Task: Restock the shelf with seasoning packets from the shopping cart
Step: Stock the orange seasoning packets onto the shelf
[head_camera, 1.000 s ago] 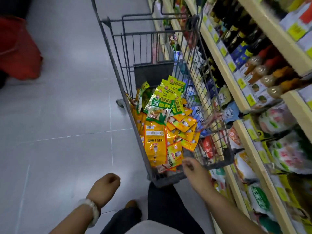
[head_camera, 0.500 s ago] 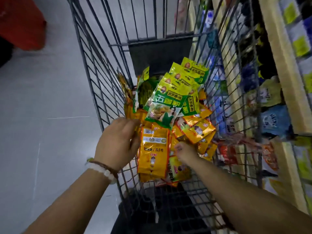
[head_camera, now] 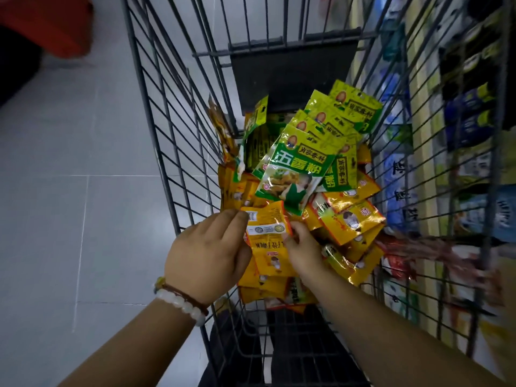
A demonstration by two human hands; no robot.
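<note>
A grey wire shopping cart [head_camera: 173,152] holds a heap of seasoning packets. Green packets [head_camera: 300,170] lie on top toward the far end, and orange-yellow packets [head_camera: 350,219] fill the near part. Both of my hands are inside the cart on one orange packet [head_camera: 268,241] that faces label-back up. My left hand [head_camera: 208,255], with a bead bracelet at the wrist, holds its left edge. My right hand [head_camera: 300,247] pinches its right edge with the fingertips.
The store shelf [head_camera: 460,141] runs along the right of the cart, stocked with blue, green and dark bags, blurred through the wires. Grey tiled floor [head_camera: 69,191] lies to the left. A red object [head_camera: 47,23] sits at the top left corner.
Both hands moved from the cart's near rim into the basket and closed on the orange packet. The view moved forward over the cart.
</note>
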